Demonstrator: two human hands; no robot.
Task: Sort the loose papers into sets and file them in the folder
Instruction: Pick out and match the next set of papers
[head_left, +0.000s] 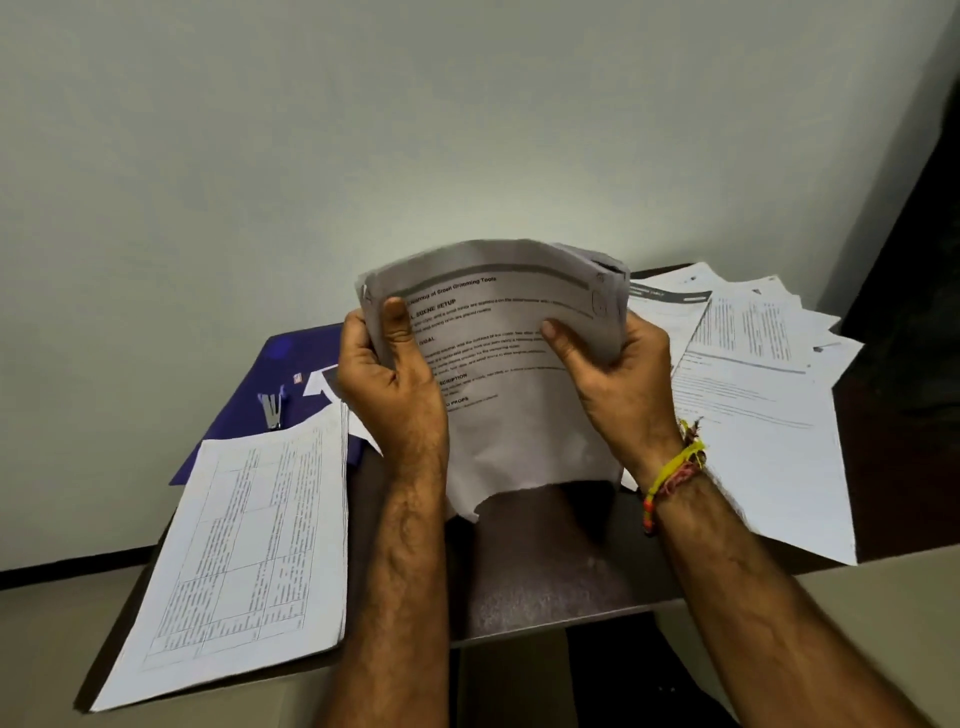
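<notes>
- Both hands are up over the middle of the dark table (545, 587), holding a sheaf (498, 374) of printed sheets upright and facing the camera.
- The left hand (387, 387) grips the sheaf's left edge, thumb pressed on the front page, other fingers hidden behind it.
- The right hand (613, 379) clamps the right edge the same way, thumb on the front and fingers wrapped behind.
- The top of the sheaf curls back away from the camera, and its bottom edge hangs free, just above the table as far as one can tell.
- Black headings and lines of text show on the front page; most of it is too blurred to read.
- A yellow and orange thread band (675, 470) sits on the right wrist.
- At 9 o'clock from the sheaf lies the purple folder (270, 374), flat on the table, with a stapler (271, 410) resting on it.
- At 7 o'clock a stack (244, 561) of pages with a printed table on top overlaps the folder's near edge and juts past the table's front edge.
- At 3 o'clock a fan of loose papers (753, 364) spreads across the right side of the table, sheets overlapping at different angles, one corner sticking out over the edge.
- A pale wall (415, 130) fills the view behind the table.
</notes>
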